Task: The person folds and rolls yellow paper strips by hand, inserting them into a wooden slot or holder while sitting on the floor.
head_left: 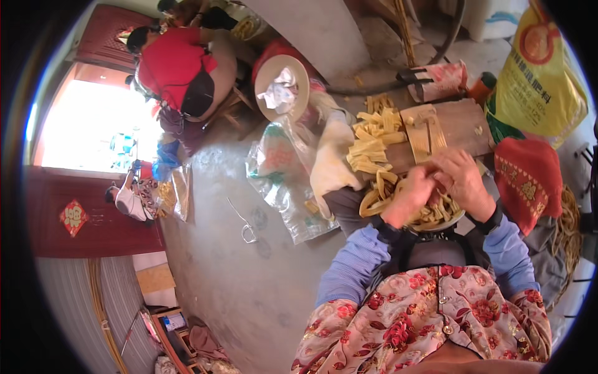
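My left hand (418,186) and my right hand (462,179) meet above a round basin (438,227) of pale yellow-brown strips in my lap. The fingers of both hands are bent in and press together; what they hold, if anything, is hidden. Just beyond them lies a wooden board (473,128). It carries a flat ridged yellow piece (426,132) with a thin dark bar on it. Left of that piece a heap of folded yellow strips (375,140) is piled up. More looped strips (377,193) sit at the basin's left side, partly behind my left hand.
A yellow printed sack (541,81) and a red cloth (528,177) stand at the right. Clear plastic bags (283,168) lie on the floor to the left, near a round pale tray (268,87) with crumpled white material. A person in red (177,71) sits at the far left.
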Motion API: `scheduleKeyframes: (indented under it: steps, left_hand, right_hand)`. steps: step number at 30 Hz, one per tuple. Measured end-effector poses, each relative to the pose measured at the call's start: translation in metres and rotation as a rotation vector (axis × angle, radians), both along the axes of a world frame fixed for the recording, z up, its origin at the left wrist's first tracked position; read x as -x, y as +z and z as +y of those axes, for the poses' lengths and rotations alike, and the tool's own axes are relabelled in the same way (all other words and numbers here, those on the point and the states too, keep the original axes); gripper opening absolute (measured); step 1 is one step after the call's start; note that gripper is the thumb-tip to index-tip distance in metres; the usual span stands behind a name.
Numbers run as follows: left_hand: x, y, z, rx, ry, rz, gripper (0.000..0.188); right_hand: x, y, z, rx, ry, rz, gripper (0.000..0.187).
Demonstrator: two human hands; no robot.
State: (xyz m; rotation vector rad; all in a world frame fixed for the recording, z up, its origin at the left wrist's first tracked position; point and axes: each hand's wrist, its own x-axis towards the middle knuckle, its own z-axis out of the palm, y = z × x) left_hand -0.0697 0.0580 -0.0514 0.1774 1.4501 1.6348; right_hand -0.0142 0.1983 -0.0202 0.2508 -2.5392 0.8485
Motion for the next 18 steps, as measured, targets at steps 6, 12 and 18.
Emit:
scheduleKeyframes:
  steps: [6, 12, 18]
  left_hand:
    - [-0.01, 0.045, -0.015, 0.103, -0.438, 0.108, 0.02]
    - [0.015, 0.08, -0.036, -0.031, -0.159, 0.649, 0.022]
    - [-0.036, 0.042, 0.015, -0.38, 0.072, -0.042, 0.024]
  right_hand:
    - [-0.008, 0.004, 0.033, 0.072, -0.107, -0.046, 0.015]
    - [-0.048, 0.065, 0.026, 0.551, 0.513, -0.761, 0.006]
    - [-0.03, 0.059, 0.006, 0.873, -0.082, -0.376, 0.009]
